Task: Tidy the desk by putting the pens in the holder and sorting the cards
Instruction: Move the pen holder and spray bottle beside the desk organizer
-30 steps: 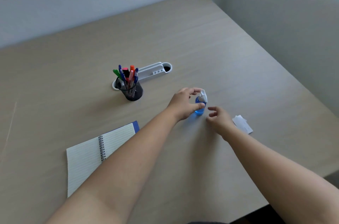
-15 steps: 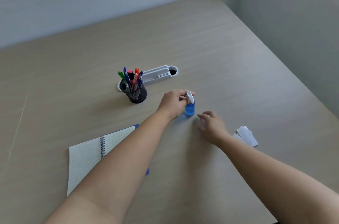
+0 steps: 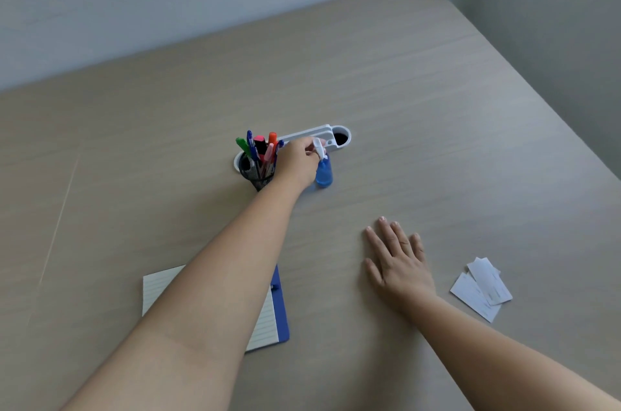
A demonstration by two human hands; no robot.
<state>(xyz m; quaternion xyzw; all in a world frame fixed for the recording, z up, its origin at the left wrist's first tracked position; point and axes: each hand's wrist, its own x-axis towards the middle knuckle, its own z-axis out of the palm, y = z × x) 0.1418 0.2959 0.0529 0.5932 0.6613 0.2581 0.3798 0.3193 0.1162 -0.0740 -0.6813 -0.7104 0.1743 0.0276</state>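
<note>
A black mesh pen holder (image 3: 254,175) stands mid-desk with several coloured pens (image 3: 259,147) upright in it. My left hand (image 3: 297,161) reaches just right of the holder and grips the white spray head of a small blue spray bottle (image 3: 324,172), whose base rests on the desk. My right hand (image 3: 398,259) lies flat on the desk, fingers spread, holding nothing. A few white cards (image 3: 482,288) lie overlapped to the right of that hand.
A white cable-port cover (image 3: 319,135) with a dark hole sits behind the bottle. An open lined notebook (image 3: 268,320) with a blue cover lies under my left forearm. Walls bound the desk (image 3: 437,108) at the back and right.
My left hand has carried the spray bottle away from me, up beside the pen holder. My right hand has drawn back from the bottle and flattened on the desk near the cards.
</note>
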